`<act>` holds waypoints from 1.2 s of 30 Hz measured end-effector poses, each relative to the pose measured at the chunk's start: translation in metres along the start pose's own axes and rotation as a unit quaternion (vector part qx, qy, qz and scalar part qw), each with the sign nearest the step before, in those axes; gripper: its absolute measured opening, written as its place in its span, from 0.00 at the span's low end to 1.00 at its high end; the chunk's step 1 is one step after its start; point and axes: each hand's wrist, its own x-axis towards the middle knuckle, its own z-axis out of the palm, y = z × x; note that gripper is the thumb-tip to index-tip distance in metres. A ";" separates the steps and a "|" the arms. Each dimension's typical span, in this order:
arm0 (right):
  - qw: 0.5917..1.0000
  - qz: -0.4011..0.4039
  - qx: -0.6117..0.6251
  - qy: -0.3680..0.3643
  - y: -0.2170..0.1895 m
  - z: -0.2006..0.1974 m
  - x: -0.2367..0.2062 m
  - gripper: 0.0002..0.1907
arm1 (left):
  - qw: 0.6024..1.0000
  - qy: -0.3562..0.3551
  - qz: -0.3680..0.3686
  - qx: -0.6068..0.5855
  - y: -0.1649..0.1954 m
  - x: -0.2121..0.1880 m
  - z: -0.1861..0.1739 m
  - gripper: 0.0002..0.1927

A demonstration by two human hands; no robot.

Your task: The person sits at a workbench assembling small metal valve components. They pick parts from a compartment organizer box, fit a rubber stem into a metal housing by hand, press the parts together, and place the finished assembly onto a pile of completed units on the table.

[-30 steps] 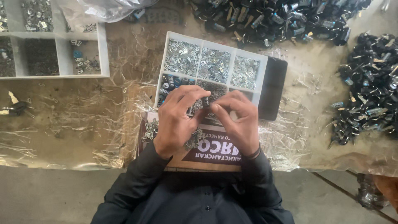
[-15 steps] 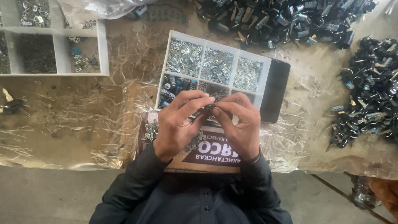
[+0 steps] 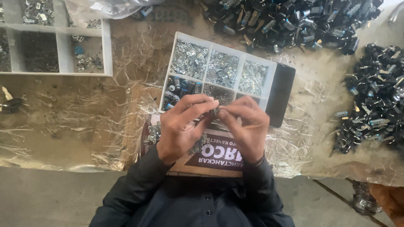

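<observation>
At the centre of the frame, the left hand [image 3: 182, 126] and the right hand [image 3: 246, 126] met fingertip to fingertip, both pinched shut on a small metal part [image 3: 215, 111] held just above the near edge of a white compartment tray [image 3: 269, 67] of silvery pieces. A printed cardboard sheet [image 3: 219, 157] lay beneath the wrists. Heaps of black cylindrical parts [image 3: 374, 96] filled the upper right, and a second divided tray [image 3: 63, 73] sat upper left.

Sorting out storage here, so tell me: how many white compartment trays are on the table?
2. One white compartment tray lies at centre, just beyond the left hand and right hand; another tray sits at the top left, partly cut off by the frame.
</observation>
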 end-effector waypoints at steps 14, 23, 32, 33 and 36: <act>0.996 0.048 -0.034 -0.070 0.009 -0.008 0.000 0.07 | 0.998 -0.016 0.050 0.043 -0.003 -0.003 0.000 0.20; 0.964 -0.121 -0.238 0.007 0.014 0.006 0.012 0.12 | 1.000 0.011 0.008 0.022 -0.003 0.002 -0.004 0.21; 0.965 -0.120 -0.224 0.060 -0.009 0.005 0.005 0.06 | 0.997 0.034 0.012 0.066 -0.003 0.004 -0.003 0.22; 0.978 -0.092 -0.180 0.043 -0.009 0.003 0.004 0.06 | 0.997 0.030 0.020 0.072 -0.003 0.004 -0.003 0.22; 0.991 -0.056 -0.121 -0.029 -0.006 0.003 0.004 0.05 | 0.996 0.027 0.027 0.086 -0.005 0.003 -0.001 0.22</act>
